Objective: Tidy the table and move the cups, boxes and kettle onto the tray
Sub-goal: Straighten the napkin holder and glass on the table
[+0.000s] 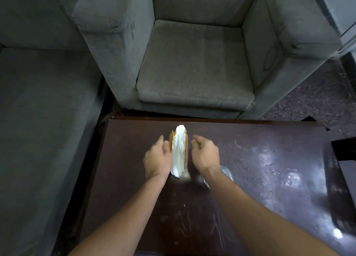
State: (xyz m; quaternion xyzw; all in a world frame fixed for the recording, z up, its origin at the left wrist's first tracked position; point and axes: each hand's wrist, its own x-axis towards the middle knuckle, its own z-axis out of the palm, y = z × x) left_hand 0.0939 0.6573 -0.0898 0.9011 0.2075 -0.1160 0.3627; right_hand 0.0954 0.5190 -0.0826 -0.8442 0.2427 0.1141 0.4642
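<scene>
A narrow orange-brown tissue box (170,140) with white tissue (179,151) sticking out of its top stands in the middle of the dark brown table (134,178). My left hand (157,157) is blurred and lies against the box's left side, fingers apart, without gripping it. My right hand (205,153) hovers just right of the box with a small gap, its fingers loosely curled and holding nothing. A clear glass cup (227,174) stands partly hidden behind my right wrist. A second clear glass cup (291,177) stands further right on the table. No tray or kettle is in view.
A grey armchair (194,67) stands right behind the table's far edge. A grey sofa (42,101) runs along the left. Dark patterned carpet (312,96) lies to the right. The table top is scratched and glossy.
</scene>
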